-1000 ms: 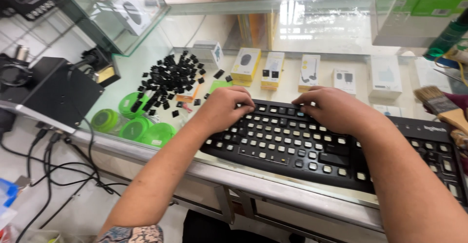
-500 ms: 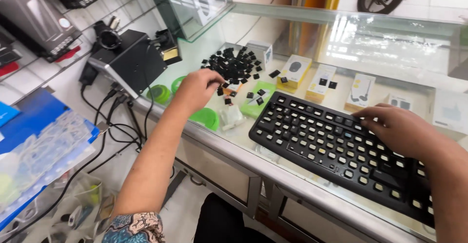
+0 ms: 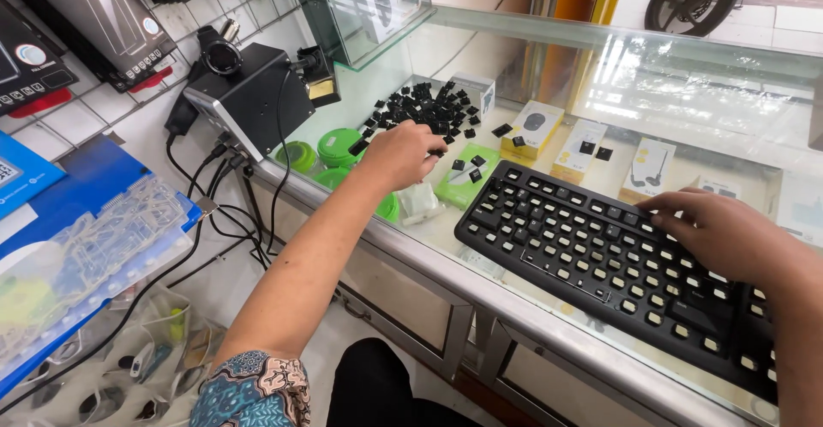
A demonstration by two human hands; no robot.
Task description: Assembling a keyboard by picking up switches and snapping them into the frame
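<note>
The left hand, fingers curled narrow, pinches a small black keycap at the near edge of the heap of loose black keycaps, upper middle of the frame. The right hand lies flat and open on the black keyboard with bare switches, lower right, on the glass worktop.

The scene is bright, with daylight coming from the street side at the top right. This light makes a wide white glare on the clear glass counter top, so the items under it look washed out there. Shadows are soft and weak. The left hand is slightly blurred. Lines bend a little near the edges.
</note>
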